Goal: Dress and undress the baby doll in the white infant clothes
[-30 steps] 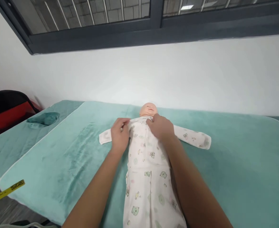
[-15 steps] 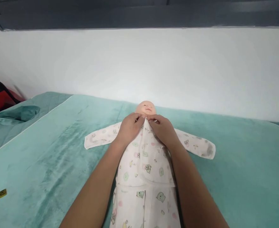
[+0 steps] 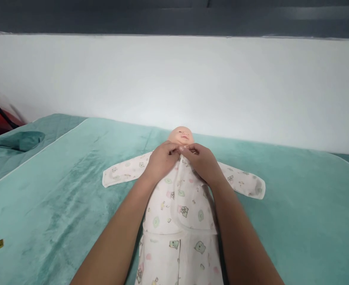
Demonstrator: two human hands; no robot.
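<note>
Collar risk: the thin neckline of the white cloth garment printed with small green and pink animals [image 3: 192,198] could, I judge, slip from my grip if I catch only its rim.
Doll risk: a hard tug there might drag or tip the smooth, pale, round-headed baby doll [image 3: 180,132] on the soft teal plush cover [image 3: 299,221].
Front flap risk: the curved overlapping edge across the chest could ruck up or sit crooked if my two sides pull unevenly.
Left hand: my left hand [image 3: 162,161] has thumb and fingers drawn together, pinching the collar just under the doll's chin.
Right hand: my right hand [image 3: 204,162] pinches beside it, its thumb reaching over to meet the left fingers; the cloth between the tips is mostly hidden from me.
Garment body: it lies between my forearms, running from my fingers down toward me, on the plush cover.
Sleeves: one stretches out beyond each of my hands, flat, cuffs well apart from my fingers.
Doll's head: just beyond my fingertips, toward the plain white wall [image 3: 174,79].
</note>
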